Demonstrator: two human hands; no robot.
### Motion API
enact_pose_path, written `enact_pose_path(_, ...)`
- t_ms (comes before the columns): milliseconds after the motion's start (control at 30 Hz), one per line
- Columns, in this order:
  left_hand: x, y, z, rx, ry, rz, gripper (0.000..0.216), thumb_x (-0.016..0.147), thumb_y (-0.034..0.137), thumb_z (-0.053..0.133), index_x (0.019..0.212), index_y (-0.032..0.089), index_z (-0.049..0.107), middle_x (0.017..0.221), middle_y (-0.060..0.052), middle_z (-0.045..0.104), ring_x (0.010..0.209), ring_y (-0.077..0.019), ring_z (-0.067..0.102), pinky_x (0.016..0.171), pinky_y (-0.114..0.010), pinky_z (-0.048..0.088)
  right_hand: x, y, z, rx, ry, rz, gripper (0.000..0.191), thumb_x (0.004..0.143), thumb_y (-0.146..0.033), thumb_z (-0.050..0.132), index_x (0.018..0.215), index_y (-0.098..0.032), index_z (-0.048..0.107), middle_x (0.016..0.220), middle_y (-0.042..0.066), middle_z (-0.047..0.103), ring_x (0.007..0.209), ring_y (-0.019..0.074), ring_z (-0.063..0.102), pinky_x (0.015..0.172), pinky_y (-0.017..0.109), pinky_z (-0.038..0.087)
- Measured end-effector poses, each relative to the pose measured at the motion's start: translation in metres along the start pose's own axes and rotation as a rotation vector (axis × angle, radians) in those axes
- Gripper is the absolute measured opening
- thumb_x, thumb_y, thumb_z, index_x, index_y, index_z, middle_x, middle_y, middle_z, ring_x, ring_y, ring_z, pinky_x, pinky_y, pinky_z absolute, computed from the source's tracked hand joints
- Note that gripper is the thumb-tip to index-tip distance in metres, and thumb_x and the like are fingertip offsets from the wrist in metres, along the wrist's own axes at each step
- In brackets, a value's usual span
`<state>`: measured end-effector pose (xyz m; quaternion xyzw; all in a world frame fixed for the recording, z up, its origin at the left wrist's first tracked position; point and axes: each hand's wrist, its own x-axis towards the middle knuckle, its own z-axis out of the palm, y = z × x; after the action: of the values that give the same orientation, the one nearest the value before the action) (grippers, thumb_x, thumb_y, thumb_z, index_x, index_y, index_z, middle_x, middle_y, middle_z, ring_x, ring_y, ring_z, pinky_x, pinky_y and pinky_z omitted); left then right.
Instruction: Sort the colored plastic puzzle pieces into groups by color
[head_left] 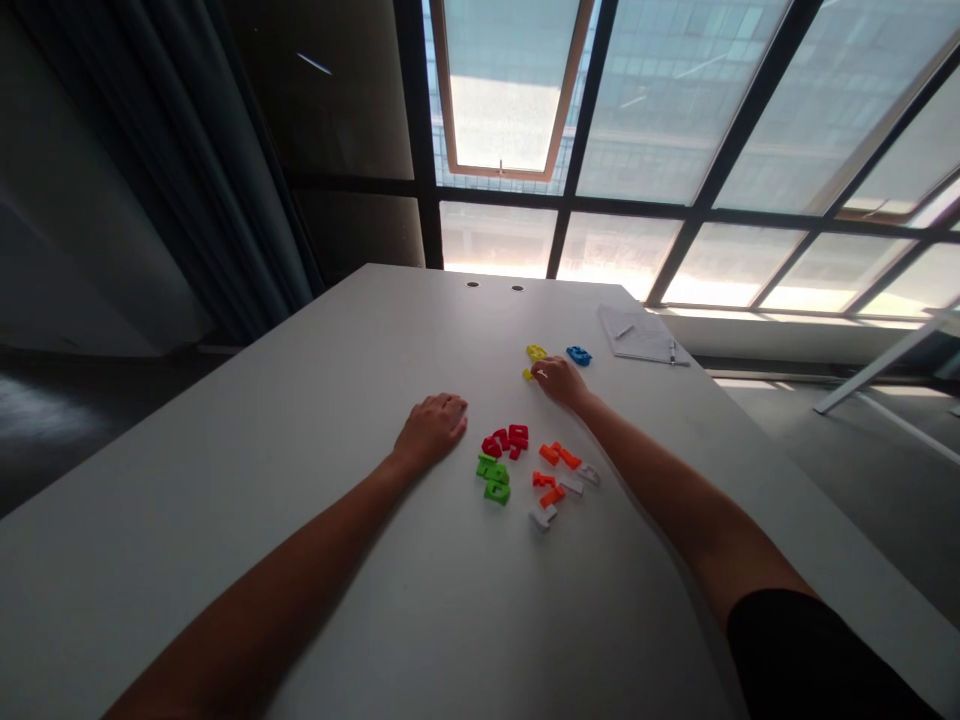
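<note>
My right hand (560,380) reaches out over the table with its fingers closed at a small yellow plastic piece (528,374). Just beyond it lies a yellow cluster of pieces (535,352), and a blue cluster (578,355) is to its right. My left hand (433,428) rests palm down on the tabletop, fingers stretched out and holding nothing. Nearest to it are several red pieces (517,432), with green pieces (496,491) in front of them. Between my forearms lie orange pieces (553,496) and a few white pieces (541,517). Their exact shapes are too small to make out.
Everything stands on a long white table (360,340). Sheets of paper (637,338) with pens on them lie near its far right edge. Two round holes are set in the far end. Large windows and a dark curtain (187,170) are beyond.
</note>
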<state>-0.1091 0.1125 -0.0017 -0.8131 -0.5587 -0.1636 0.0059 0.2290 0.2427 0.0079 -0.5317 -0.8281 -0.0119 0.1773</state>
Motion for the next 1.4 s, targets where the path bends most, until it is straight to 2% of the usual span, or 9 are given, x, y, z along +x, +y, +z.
enact_pose_path(133,0.000,-0.001,0.001,-0.008,0.013,0.007,0.033,0.112,0.028,0.063,0.140,0.025,0.079,0.153,-0.014,0.080,0.137,-0.0345,0.074,0.116,-0.051,0.062,0.006,0.002,0.000,-0.058,-0.009,0.020,0.023,0.114,-0.010,0.073,0.119,-0.020,0.092,0.129,0.014,0.090,0.121,0.0305,0.082,0.112,0.037,0.058)
enact_pose_path(233,0.000,0.000,0.001,-0.010,0.017,0.005,0.033,0.111,0.027,0.064,0.141,0.025,0.080,0.153,-0.014,0.079,0.138,-0.0341,0.074,0.115,-0.050,0.062,0.006,0.005,0.001,-0.089,0.014,0.039,0.024,0.116,-0.014,0.070,0.119,-0.020,0.093,0.132,0.016,0.089,0.120,0.0310,0.082,0.107,0.037,0.059)
enact_pose_path(367,0.000,0.002,-0.001,-0.010,0.003,-0.007,0.035,0.111,0.027,0.064,0.142,0.023,0.080,0.155,-0.015,0.079,0.139,-0.0354,0.073,0.117,-0.053,0.062,0.008,0.005,0.001,-0.117,0.055,0.072,0.025,0.115,-0.014,0.069,0.118,-0.021,0.093,0.129,0.016,0.089,0.116,0.0304,0.082,0.103,0.037,0.058)
enact_pose_path(567,-0.001,0.002,0.000,-0.021,0.023,-0.005,0.032,0.110,0.026,0.066,0.139,0.026,0.081,0.153,-0.014,0.080,0.137,-0.0344,0.074,0.115,-0.051,0.062,0.014,0.003,0.001,-0.176,0.049,0.144,0.028,0.116,-0.014,0.063,0.120,-0.019,0.090,0.127,0.017,0.088,0.119,0.0325,0.078,0.103,0.039,0.054)
enact_pose_path(767,-0.001,0.002,0.000,-0.004,0.023,0.003,0.030,0.111,0.027,0.067,0.138,0.026,0.080,0.150,-0.013,0.080,0.136,-0.0334,0.074,0.115,-0.049,0.061,0.010,0.001,0.003,-0.174,0.113,0.197,0.027,0.112,-0.017,0.065,0.132,-0.016,0.083,0.139,0.021,0.082,0.133,0.0382,0.069,0.111,0.046,0.050)
enact_pose_path(933,-0.002,0.003,-0.002,0.003,0.015,-0.004,0.031,0.112,0.028,0.065,0.139,0.026,0.080,0.152,-0.013,0.080,0.136,-0.0337,0.074,0.115,-0.050,0.061,0.009,-0.002,0.006,-0.174,0.090,0.182,0.041,0.110,-0.021,0.068,0.150,-0.018,0.077,0.157,0.019,0.073,0.144,0.0402,0.061,0.117,0.048,0.048)
enact_pose_path(1167,-0.001,0.003,-0.003,-0.003,0.005,-0.004,0.032,0.112,0.028,0.064,0.140,0.027,0.079,0.153,-0.013,0.079,0.138,-0.0333,0.073,0.117,-0.049,0.061,0.016,-0.006,0.003,-0.140,0.057,0.244,0.048,0.112,-0.021,0.065,0.159,-0.017,0.072,0.159,0.021,0.072,0.144,0.0405,0.062,0.118,0.049,0.049)
enact_pose_path(1267,-0.001,0.003,-0.003,-0.011,-0.001,-0.004,0.033,0.112,0.028,0.064,0.141,0.026,0.079,0.154,-0.013,0.079,0.138,-0.0341,0.073,0.116,-0.050,0.061,0.009,-0.006,0.003,-0.088,0.100,0.246,0.049,0.109,-0.019,0.066,0.158,-0.017,0.072,0.157,0.022,0.073,0.141,0.0417,0.065,0.119,0.052,0.051)
enact_pose_path(1400,-0.001,0.002,0.000,-0.019,0.020,-0.006,0.032,0.111,0.028,0.064,0.138,0.026,0.081,0.153,-0.014,0.079,0.136,-0.0354,0.074,0.116,-0.052,0.062,-0.019,0.000,0.007,0.073,0.193,0.186,0.046,0.104,-0.015,0.068,0.148,-0.014,0.078,0.148,0.023,0.078,0.137,0.0389,0.072,0.122,0.053,0.055)
